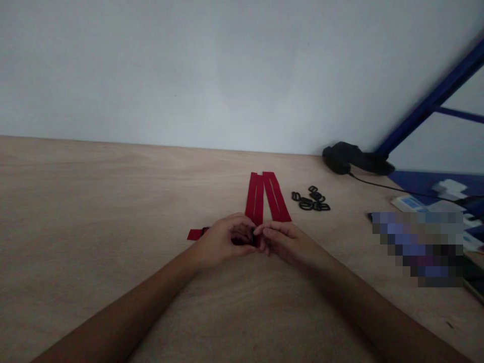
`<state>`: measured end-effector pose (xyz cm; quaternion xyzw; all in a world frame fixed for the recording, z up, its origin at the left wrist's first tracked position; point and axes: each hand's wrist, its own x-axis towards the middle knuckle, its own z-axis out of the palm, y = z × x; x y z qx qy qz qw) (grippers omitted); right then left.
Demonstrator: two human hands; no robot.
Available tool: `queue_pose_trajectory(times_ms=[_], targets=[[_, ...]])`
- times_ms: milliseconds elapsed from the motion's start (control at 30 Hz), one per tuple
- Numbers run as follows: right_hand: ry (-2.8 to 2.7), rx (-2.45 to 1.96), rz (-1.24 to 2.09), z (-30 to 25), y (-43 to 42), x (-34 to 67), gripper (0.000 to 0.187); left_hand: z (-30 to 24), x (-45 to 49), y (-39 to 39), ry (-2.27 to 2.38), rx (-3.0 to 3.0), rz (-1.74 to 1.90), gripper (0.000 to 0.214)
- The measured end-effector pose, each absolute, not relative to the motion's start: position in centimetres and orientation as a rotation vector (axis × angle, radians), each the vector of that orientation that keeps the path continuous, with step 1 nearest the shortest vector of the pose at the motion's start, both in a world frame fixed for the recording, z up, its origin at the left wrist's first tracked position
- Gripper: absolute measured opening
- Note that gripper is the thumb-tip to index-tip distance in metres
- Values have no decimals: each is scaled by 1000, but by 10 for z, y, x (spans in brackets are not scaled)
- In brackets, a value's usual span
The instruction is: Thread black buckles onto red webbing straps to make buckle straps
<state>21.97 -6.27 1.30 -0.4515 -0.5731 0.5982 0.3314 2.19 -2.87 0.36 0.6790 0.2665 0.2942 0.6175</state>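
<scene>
In the middle of the table my two hands meet, fingertips close together. My left hand (pixel 221 241) is closed in a pinch around a small black strap buckle (pixel 252 235). The fingers of my right hand (pixel 291 243) press together at the other side of this buckle, on a red strap (pixel 258 243) that is mostly hidden. Left of my left hand, a short red strap end (pixel 194 234) sticks out by a black buckle (pixel 204 231), partly covered. Just beyond the fingers lie several flat red straps (pixel 278 196), side by side.
Several loose black buckles (pixel 306 205) lie in a group right of the straps. Farther back, a black object with a cable (pixel 342 156) rests against the wall. At the right are a blurred-out item (pixel 419 249) and white-and-blue packets (pixel 408 203). A blue frame (pixel 423 108) borders the wall.
</scene>
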Motion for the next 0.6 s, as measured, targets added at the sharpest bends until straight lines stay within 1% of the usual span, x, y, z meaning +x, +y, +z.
queue_pose_trajectory(times_ms=[67,200,233,333,400,533,600], targets=[[-1570,-1193,1515,14,-64,220,27,3,22,-28,614,1504,660,31],[-1818,-1278,1281,22,-67,221,15,1,22,-26,643,1425,650,34],[-1866,-1290,1241,25,-67,222,15,1,22,-26,646,1420,653,34],[-1960,-1244,1297,29,-67,227,26,1,22,-24,653,1420,643,35],[-1996,-1207,1306,28,-67,229,27,2,21,-24,663,1417,621,36],[-2094,-1245,1124,27,-68,227,13,3,21,-23,671,1393,598,34],[-2137,-1257,1088,28,-68,225,8,3,21,-22,664,1378,601,34]])
